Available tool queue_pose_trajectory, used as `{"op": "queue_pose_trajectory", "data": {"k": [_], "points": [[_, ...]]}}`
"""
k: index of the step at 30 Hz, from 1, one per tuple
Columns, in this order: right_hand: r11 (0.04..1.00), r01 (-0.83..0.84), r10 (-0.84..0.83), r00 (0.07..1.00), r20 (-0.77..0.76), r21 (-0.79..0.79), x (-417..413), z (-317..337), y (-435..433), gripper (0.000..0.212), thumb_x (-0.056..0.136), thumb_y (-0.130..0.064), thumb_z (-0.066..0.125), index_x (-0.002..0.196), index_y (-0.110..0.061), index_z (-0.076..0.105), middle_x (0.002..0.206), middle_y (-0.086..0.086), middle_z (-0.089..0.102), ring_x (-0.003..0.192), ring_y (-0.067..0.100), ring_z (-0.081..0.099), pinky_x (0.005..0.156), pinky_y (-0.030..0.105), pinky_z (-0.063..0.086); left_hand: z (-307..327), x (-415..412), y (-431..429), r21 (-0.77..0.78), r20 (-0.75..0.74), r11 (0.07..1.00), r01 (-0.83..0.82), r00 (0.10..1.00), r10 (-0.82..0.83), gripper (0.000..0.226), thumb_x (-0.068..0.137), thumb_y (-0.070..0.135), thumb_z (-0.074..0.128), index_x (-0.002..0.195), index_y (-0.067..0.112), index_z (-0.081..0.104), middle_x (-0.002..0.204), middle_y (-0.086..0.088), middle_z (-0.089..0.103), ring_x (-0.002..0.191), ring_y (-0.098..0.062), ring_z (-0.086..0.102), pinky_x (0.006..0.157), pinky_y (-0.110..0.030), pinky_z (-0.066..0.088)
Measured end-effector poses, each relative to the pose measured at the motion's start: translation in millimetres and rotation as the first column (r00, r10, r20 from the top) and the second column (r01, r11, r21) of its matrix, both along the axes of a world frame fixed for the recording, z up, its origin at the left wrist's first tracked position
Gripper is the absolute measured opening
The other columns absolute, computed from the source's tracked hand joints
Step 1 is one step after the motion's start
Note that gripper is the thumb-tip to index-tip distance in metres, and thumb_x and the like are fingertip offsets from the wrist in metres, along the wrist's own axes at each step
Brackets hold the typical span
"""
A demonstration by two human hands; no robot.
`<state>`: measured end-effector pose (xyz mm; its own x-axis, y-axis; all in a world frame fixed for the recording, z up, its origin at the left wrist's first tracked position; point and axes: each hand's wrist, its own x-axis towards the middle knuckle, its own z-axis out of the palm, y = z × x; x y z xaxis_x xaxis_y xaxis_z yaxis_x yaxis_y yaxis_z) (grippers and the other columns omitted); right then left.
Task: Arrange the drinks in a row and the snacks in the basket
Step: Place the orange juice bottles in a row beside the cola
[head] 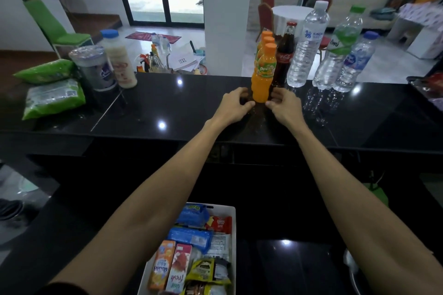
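An orange juice bottle point(263, 74) stands on the black counter point(182, 108), with two more orange bottles point(265, 39) lined up behind it. My left hand point(236, 104) and my right hand point(284, 103) pinch its base from both sides. To the right stand a cola bottle point(285, 55) and three water bottles point(308, 48), point(336, 52), point(357, 62). At the left are a milky bottle with a blue cap point(118, 60), a lidded cup point(94, 68) and two green snack bags point(54, 98). A white basket point(231, 213) near me holds snacks and two juice cartons point(170, 268).
A red packet point(431, 88) lies at the counter's far right edge. A lower black ledge runs between the counter and the basket. Beyond the counter are a white pillar, a green chair, papers and bottles on the floor, and a round table with red chairs.
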<state>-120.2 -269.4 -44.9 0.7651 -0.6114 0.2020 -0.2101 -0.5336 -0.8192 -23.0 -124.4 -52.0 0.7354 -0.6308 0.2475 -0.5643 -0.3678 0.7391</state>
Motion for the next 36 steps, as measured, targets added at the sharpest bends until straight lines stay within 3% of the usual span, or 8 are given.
{"op": "queue_pose_trajectory", "data": {"k": [5,8,13,18,21,25,31,36], "points": [[0.966,0.258,-0.255,0.964,0.08,-0.026,-16.0,-4.8,30.2,0.034,0.083,-0.021,0.073,0.115,-0.013,0.064,0.099,-0.003,0.068,0.089,0.011,0.066,0.073,0.01,0.045,1.4,-12.1,46.3,-0.098,-0.02,0.995,0.016,1.0,-0.018,0.056,0.09,0.032,0.069,0.14,0.011,0.052,0.133,-0.007,0.063,0.124,-0.017,0.057,0.101,-0.025,0.043],[0.938,0.308,-0.292,0.949,0.119,-0.16,-17.6,4.7,64.5,0.017,0.081,-0.017,0.067,0.096,-0.022,0.059,0.089,-0.005,0.065,0.086,0.015,0.064,0.079,0.026,0.05,12.9,-10.1,89.8,-0.194,0.025,0.981,-0.025,0.999,0.03,0.052,0.089,0.033,0.07,0.135,0.014,0.056,0.124,-0.001,0.067,0.115,-0.011,0.061,0.096,-0.024,0.047],[0.963,0.17,-0.125,0.969,0.212,-0.209,12.8,39.5,140.7,0.017,0.083,-0.021,0.067,0.098,-0.017,0.061,0.088,-0.001,0.068,0.078,0.013,0.064,0.073,0.025,0.052,49.1,15.0,172.8,-0.309,0.105,0.945,-0.108,0.984,0.147,0.04,0.087,0.031,0.072,0.122,0.014,0.064,0.103,0.006,0.07,0.095,-0.007,0.066,0.088,-0.026,0.055],[0.951,-0.001,0.078,0.968,0.237,-0.308,64.5,83.9,206.6,0.026,0.086,-0.023,0.071,0.109,-0.015,0.062,0.091,-0.004,0.065,0.076,0.005,0.061,0.065,0.014,0.049,93.5,71.4,256.2,-0.303,0.212,0.939,-0.165,0.949,0.235,0.037,0.088,0.028,0.069,0.12,0.009,0.063,0.094,0.004,0.067,0.08,0.003,0.062,0.073,-0.01,0.051],[0.923,-0.074,0.167,0.961,0.22,-0.378,106.9,110.3,237.9,0.028,0.087,-0.025,0.071,0.111,-0.015,0.062,0.093,-0.004,0.064,0.077,0.007,0.062,0.067,0.014,0.05,116.6,111.9,296.6,-0.246,0.275,0.942,-0.226,0.916,0.292,0.034,0.087,0.029,0.068,0.116,0.012,0.064,0.092,0.005,0.067,0.078,-0.002,0.062,0.071,-0.01,0.05],[0.884,-0.158,0.241,0.961,0.139,-0.44,170.5,137.4,265.5,0.03,0.085,-0.031,0.068,0.112,-0.019,0.062,0.095,-0.002,0.068,0.082,0.011,0.064,0.079,0.027,0.054,135.6,170.6,329.4,-0.052,0.313,0.956,-0.289,0.904,0.291,0.041,0.085,0.032,0.067,0.121,0.013,0.061,0.102,0.002,0.065,0.091,-0.016,0.064,0.08,-0.028,0.051],[0.812,-0.321,0.313,0.944,-0.101,-0.487,251.3,145.8,294.7,0.042,0.087,-0.035,0.067,0.124,-0.016,0.057,0.112,0.008,0.065,0.097,0.023,0.062,0.09,0.041,0.052,127.6,240.7,339.2,0.343,0.343,0.898,-0.278,0.926,0.155,0.065,0.082,0.041,0.074,0.135,0.011,0.052,0.135,-0.015,0.056,0.12,-0.031,0.053,0.092,-0.034,0.043],[0.726,-0.431,0.285,0.898,-0.336,-0.535,299.6,142.9,304.2,0.058,0.088,-0.046,0.063,0.136,-0.016,0.048,0.132,0.016,0.054,0.112,0.031,0.055,0.092,0.039,0.046,121.5,284.4,337.6,0.489,0.245,0.852,-0.189,0.967,0.074,0.077,0.073,0.049,0.073,0.141,0.022,0.048,0.139,-0.017,0.051,0.12,-0.034,0.05,0.093,-0.039,0.043]]}}
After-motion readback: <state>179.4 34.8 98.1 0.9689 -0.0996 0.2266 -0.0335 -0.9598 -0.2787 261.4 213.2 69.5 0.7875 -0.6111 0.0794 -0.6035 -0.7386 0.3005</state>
